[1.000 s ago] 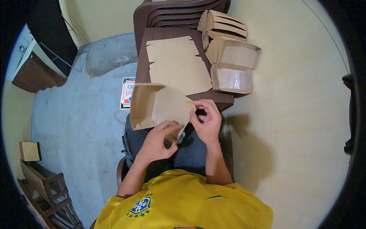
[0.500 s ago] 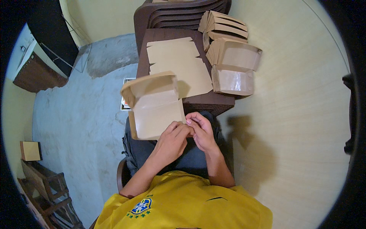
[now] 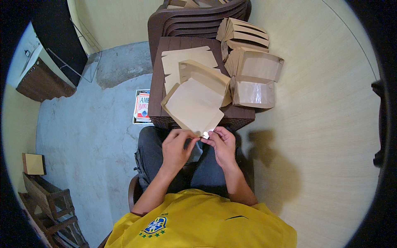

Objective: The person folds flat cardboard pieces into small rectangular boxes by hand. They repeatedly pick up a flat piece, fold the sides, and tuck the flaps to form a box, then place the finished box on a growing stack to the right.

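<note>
A partly folded brown cardboard box (image 3: 194,103) with a hinged lid is turned at an angle over my lap and the near table edge. Its near corner is pinched by my left hand (image 3: 177,149) and my right hand (image 3: 224,148), fingertips almost meeting. A small bright white spot shows by my right fingertips; I cannot tell whether it is a flap or glare. Beneath the box, a flat cardboard blank (image 3: 170,64) lies on the brown table (image 3: 156,103).
Nested open boxes (image 3: 257,93) and another folded stack (image 3: 248,38) stand along the table's right side. Brown stacked chairs (image 3: 198,18) are behind it. A white crate (image 3: 135,111) with printed packets sits on the floor at left; a pale wall (image 3: 322,124) rises at right.
The box has turned clockwise and shifted right, its lid now pointing away to the upper right. My left hand has moved slightly left, and the crate has come into fuller view.
</note>
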Demonstrator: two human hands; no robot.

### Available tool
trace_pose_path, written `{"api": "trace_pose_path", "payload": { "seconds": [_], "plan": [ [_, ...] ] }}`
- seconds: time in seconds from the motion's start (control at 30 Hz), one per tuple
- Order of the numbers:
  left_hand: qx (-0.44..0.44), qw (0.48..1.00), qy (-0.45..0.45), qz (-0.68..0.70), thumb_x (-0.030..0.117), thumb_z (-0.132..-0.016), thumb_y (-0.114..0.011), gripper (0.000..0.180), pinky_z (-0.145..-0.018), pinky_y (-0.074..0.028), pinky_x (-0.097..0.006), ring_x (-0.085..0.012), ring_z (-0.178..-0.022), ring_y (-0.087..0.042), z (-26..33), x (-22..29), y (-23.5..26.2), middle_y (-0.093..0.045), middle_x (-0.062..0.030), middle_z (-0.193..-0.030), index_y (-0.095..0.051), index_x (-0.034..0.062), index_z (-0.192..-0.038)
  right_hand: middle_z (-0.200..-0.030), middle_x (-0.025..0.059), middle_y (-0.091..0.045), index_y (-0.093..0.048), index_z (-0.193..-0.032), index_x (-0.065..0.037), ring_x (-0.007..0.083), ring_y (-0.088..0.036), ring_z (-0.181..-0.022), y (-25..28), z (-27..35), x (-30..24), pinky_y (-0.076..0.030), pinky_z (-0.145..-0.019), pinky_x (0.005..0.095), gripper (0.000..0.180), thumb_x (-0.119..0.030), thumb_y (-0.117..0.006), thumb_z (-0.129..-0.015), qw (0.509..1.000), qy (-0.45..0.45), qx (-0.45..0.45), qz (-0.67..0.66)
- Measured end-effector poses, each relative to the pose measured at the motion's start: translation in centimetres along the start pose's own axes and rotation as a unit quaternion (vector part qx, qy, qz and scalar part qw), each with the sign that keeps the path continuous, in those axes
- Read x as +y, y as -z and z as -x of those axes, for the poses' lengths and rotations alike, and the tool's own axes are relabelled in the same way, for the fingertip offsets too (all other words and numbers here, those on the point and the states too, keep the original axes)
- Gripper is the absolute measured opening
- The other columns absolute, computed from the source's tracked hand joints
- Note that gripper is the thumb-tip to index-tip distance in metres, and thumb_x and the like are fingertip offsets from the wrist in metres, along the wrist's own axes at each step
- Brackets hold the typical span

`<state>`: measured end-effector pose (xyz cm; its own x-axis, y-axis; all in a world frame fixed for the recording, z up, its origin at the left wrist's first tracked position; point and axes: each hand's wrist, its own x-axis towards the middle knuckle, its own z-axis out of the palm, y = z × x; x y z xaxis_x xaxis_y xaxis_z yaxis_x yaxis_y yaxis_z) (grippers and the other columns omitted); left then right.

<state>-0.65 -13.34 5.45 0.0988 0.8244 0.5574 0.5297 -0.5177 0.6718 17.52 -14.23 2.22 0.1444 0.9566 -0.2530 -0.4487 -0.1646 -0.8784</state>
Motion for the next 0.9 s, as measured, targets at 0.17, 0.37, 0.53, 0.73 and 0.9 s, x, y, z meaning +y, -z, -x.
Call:
{"api": "trace_pose_path", "payload": {
  "seconds": [0.17, 0.37, 0.53, 0.73, 0.9],
  "plan": [
    [0.015, 0.955, 0.266, 0.13, 0.007, -0.093, -0.085, 0.012, -0.07, -0.058, -0.027, -0.0123, -0.075, -0.074, 1.1, 0.0, -1.0, -0.08, -0.0093, -0.087, -0.079, -0.0021, -0.099, -0.108, 0.009, -0.073, -0.068, -0.121, 0.005, 0.0153, -0.071, -0.093, -1.0, 1.6, 0.8, -0.065, -0.078, 0.0318, 0.015, 0.001, -0.066, -0.107, 0.985, 0.057, -0.032, 0.157],
    [-0.051, 0.866, 0.378, 0.324, 0.002, -0.102, -0.075, 0.014, -0.078, -0.062, -0.026, -0.0133, -0.084, -0.077, 1.3, -1.0, -0.8, -0.081, -0.0112, -0.095, -0.078, -0.0099, -0.109, -0.109, 0.0096, -0.071, -0.058, -0.135, 0.005, 0.0132, -0.07, -0.091, -2.0, 2.2, 1.2, -0.06, -0.073, 0.0267, 0.03, 0.002, -0.065, -0.107, 0.957, 0.146, 0.009, 0.25],
    [-0.06, 0.862, 0.373, 0.337, 0.0, -0.103, -0.072, 0.015, -0.081, -0.064, -0.028, -0.0156, -0.088, -0.079, 1.2, -0.6, -0.6, -0.08, -0.0136, -0.1, -0.076, -0.0119, -0.112, -0.105, 0.0114, -0.071, -0.053, -0.137, 0.005, 0.0141, -0.072, -0.086, -3.6, 2.4, 0.3, -0.061, -0.072, 0.0273, 0.032, 0.002, -0.064, -0.107, 0.924, 0.192, -0.014, 0.33],
    [0.004, 0.835, 0.391, 0.387, -0.002, -0.103, -0.072, 0.015, -0.082, -0.065, -0.029, -0.0168, -0.089, -0.079, 1.0, 0.1, -0.9, -0.08, -0.0142, -0.102, -0.074, -0.0123, -0.114, -0.101, 0.0121, -0.07, -0.054, -0.136, 0.006, 0.0149, -0.072, -0.086, -4.1, 2.1, -0.5, -0.064, -0.073, 0.0288, 0.033, 0.007, -0.065, -0.104, 0.898, 0.249, -0.013, 0.362],
    [0.055, 0.827, 0.386, 0.404, -0.005, -0.102, -0.071, 0.021, -0.081, -0.065, -0.029, -0.0172, -0.088, -0.078, 0.9, 0.8, -1.1, -0.079, -0.0163, -0.101, -0.066, -0.011, -0.121, -0.101, 0.012, -0.07, -0.055, -0.135, 0.006, 0.0143, -0.072, -0.088, -3.9, 1.7, -0.5, -0.065, -0.073, 0.0286, 0.034, 0.008, -0.066, -0.103, 0.895, 0.257, -0.024, 0.365]
  ]
}}
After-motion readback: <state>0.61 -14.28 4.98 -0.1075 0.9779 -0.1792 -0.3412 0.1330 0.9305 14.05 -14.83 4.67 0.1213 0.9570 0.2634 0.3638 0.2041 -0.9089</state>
